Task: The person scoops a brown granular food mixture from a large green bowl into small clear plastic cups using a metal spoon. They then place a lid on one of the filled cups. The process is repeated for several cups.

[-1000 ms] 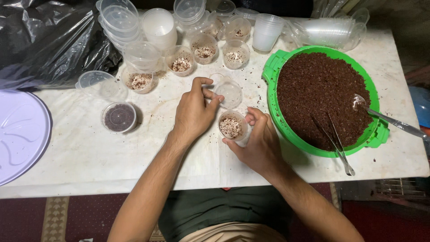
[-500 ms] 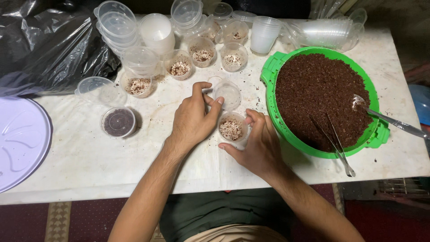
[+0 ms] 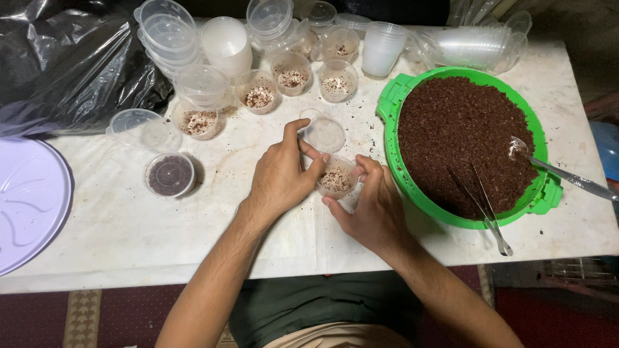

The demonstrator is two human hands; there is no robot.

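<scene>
Left hand [image 3: 282, 174] and right hand [image 3: 372, 205] both gripping a small clear cup [image 3: 336, 178] of white cream with brown crumbs.

Dim indoor light, warm and yellowish, falling from above onto the pale worktop [image 3: 129, 225]. Brightest across the middle of the frame, fading toward the corners. Deep gloom at the upper left, broken only by soft sheen on the black plastic sheet [image 3: 71, 64]. Mild glare on the clear plastic cups [image 3: 471, 45] at upper right and on the spoon [image 3: 561, 174] at the right edge. Short, soft shadows under the left hand [image 3: 280, 177] and right hand [image 3: 371, 209]. Sharp enough in the centre; slight softness and wide-angle bending toward the edges. Lower strip of the frame murky and underexposed.
</scene>
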